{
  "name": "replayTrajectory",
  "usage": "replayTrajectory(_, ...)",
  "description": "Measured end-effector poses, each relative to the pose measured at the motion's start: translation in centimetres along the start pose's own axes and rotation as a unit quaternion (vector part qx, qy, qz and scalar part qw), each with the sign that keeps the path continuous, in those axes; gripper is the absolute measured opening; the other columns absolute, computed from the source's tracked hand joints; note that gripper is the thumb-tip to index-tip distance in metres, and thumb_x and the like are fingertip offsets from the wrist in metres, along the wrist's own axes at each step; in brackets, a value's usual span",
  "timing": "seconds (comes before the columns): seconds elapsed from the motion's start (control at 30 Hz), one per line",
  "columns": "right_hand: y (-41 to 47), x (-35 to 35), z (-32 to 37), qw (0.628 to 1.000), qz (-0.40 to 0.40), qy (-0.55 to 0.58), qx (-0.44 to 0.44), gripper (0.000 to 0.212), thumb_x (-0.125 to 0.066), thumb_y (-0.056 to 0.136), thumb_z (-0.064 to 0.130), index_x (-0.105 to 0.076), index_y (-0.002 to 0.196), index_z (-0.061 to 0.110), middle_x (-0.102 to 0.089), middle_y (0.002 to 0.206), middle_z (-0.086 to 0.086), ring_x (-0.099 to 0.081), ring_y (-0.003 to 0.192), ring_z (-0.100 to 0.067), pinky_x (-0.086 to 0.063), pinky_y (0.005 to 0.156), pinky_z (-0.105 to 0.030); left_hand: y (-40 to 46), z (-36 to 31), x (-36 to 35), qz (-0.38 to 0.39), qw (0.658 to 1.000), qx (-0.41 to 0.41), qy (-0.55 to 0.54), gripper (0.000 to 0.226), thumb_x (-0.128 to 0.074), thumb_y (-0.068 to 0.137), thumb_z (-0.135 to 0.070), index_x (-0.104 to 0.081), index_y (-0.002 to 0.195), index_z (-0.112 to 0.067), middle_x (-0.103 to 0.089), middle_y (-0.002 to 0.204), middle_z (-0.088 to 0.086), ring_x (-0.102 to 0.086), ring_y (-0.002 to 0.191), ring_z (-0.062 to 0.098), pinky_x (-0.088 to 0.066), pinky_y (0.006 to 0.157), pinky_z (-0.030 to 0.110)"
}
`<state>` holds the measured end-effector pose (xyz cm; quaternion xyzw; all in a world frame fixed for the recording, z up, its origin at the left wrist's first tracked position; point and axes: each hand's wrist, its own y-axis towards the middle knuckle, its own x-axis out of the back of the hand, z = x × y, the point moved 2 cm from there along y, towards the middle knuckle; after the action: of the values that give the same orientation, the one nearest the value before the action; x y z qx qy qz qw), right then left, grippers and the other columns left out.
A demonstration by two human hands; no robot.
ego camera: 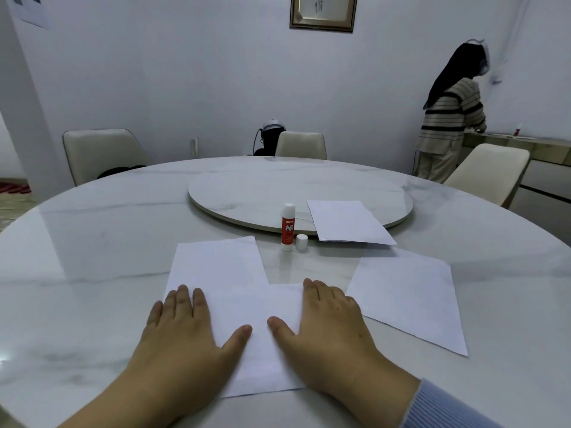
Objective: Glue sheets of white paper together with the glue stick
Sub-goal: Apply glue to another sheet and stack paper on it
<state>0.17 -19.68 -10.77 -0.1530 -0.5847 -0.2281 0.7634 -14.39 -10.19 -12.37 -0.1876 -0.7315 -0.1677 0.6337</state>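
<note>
Light even, cool, soft; no hard shadows under my hands. Glossy table (92, 273) throws pale wall reflections, mild glare at left. Wide-angle bend curves edges. Centre sharp; far corners softer, slightly smeared.

Both hands are bare — no rings, no watch, no gloves on the left hand (188, 332) or the right hand (327, 329), and the nails are cut short and unpainted. The left forearm shows bare to the bottom edge of the view. The right wrist ends in a sleeve (438, 409) — a pale blue knit, finely ribbed, its cuff sitting just behind the wrist.
</note>
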Motion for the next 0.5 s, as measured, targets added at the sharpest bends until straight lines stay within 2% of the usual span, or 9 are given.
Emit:
replayTrajectory(0.1,0.4,1.0,0.0,0.993,-0.035,0.107,-0.022,0.083,-0.058,0.082,0.053,-0.02,0.148,0.02,-0.038,0.144,0.002,-0.033,0.133,-0.019,-0.03,0.107,-0.029,0.0,-0.1,0.0,-0.009,1.0,0.006,-0.018,0.095,-0.019,0.083,-0.07,0.009,0.149,-0.008,0.011,0.16,0.011,0.01,0.147,0.02,0.005,0.12,0.035)
replayTrajectory(0.17,0.6,1.6,-0.5,0.975,-0.069,0.204,-0.047,0.083,-0.07,0.078,0.035,-0.024,0.146,0.024,-0.037,0.142,0.003,-0.042,0.126,-0.015,-0.04,0.093,-0.021,0.0,0.0,0.0,-0.012,0.999,0.009,-0.036,0.096,-0.02,0.083,-0.071,0.01,0.149,-0.008,0.012,0.16,0.01,0.01,0.147,0.018,0.005,0.12,0.034)
replayTrajectory(0.23,0.6,2.4,-1.2,0.958,-0.1,0.259,-0.069,0.083,-0.076,0.075,0.024,-0.03,0.144,0.024,-0.028,0.145,0.004,-0.049,0.119,-0.013,-0.043,0.078,-0.014,-0.1,0.1,0.1,-0.017,0.998,0.009,-0.057,0.097,-0.022,0.083,-0.071,0.012,0.149,-0.009,0.012,0.16,0.008,0.01,0.147,0.017,0.004,0.12,0.033)
replayTrajectory(0.33,0.3,3.6,-1.9,0.951,-0.119,0.273,-0.079,0.077,-0.082,0.07,0.026,-0.044,0.137,0.027,-0.021,0.151,0.003,-0.054,0.114,-0.014,-0.045,0.085,-0.021,0.0,0.3,0.6,-0.028,0.993,0.014,-0.118,0.093,-0.021,0.084,-0.069,0.012,0.149,-0.012,0.011,0.16,0.003,0.008,0.147,0.013,0.003,0.119,0.031)
replayTrajectory(0.37,0.1,3.9,-2.0,0.954,-0.115,0.268,-0.066,0.071,-0.081,0.071,0.026,-0.047,0.133,0.029,-0.03,0.148,0.003,-0.056,0.11,-0.013,-0.046,0.086,-0.023,0.0,0.4,0.8,-0.033,0.988,0.019,-0.15,0.089,-0.021,0.086,-0.067,0.01,0.149,-0.013,0.008,0.16,0.0,0.006,0.147,0.012,0.001,0.12,0.03)
replayTrajectory(0.43,-0.5,4.6,-2.0,0.951,-0.105,0.29,-0.032,0.059,-0.075,0.078,0.022,-0.049,0.13,0.036,-0.056,0.124,0.008,-0.06,0.096,-0.009,-0.048,0.081,-0.022,0.1,0.6,1.1,-0.042,0.975,0.034,-0.214,0.082,-0.021,0.089,-0.061,0.007,0.15,-0.013,0.002,0.161,-0.002,-0.001,0.147,0.012,-0.004,0.119,0.03)
replayTrajectory(0.5,-1.3,5.9,-2.2,0.948,-0.115,0.295,0.012,0.068,-0.067,0.085,0.017,-0.037,0.134,0.051,-0.064,0.103,0.009,-0.061,0.085,-0.007,-0.048,0.076,-0.023,0.2,0.7,1.3,-0.047,0.968,0.043,-0.241,0.075,-0.018,0.091,-0.056,0.004,0.15,-0.015,-0.004,0.161,-0.003,-0.005,0.147,0.013,-0.008,0.118,0.03)
